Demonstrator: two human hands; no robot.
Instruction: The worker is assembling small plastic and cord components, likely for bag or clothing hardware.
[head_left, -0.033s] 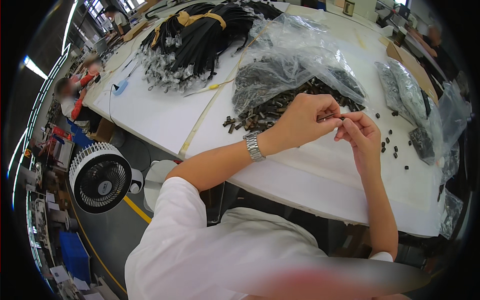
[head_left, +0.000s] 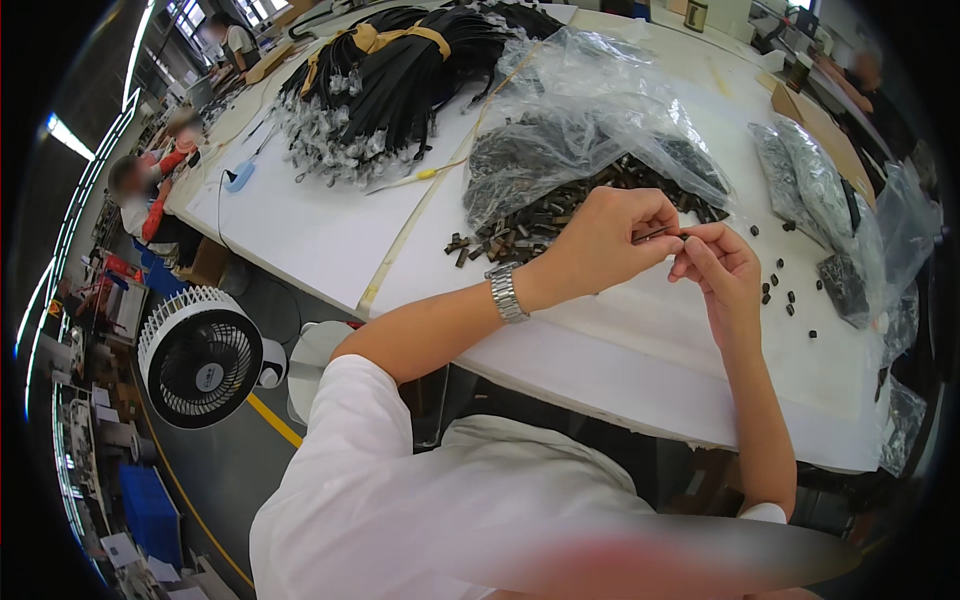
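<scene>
Slender dark piece [head_left: 651,236], presented at the fingertips of left hand [head_left: 605,240] and right hand [head_left: 728,285]

Wristwatch [head_left: 507,292]: metal-banded, worn just behind the left hand.
Fan [head_left: 205,365]: white and black, placed well to the left of the hands, off the table [head_left: 650,355].
Left hand: thumb and finger pinched on the slender piece.
Right hand: fingertips pinched on a small dark bit [head_left: 685,238], mostly covered.
Slender piece: located in the gap between the hands, above the table. Long axis laid roughly left to right, raised slightly at the right; that end is pointed at the right fingertips. Whether the bit is touched by it cannot be told.
Change: none discerned against the preceding picture; grips and pieces are found unmoved. The handling is therefore judged to be at the same stage.
Small black pieces [head_left: 791,297]: scattered to the right of the right hand.
Pile of short dark pieces [head_left: 535,217]: heaped beyond the left hand, partly covered by a clear plastic bag [head_left: 620,85].
Yellow-and-white tool [head_left: 428,173]: laid farther left.
Black strap bundle [head_left: 405,85]: yellow-tied, placed beyond the tool, far left of the hands.
</scene>
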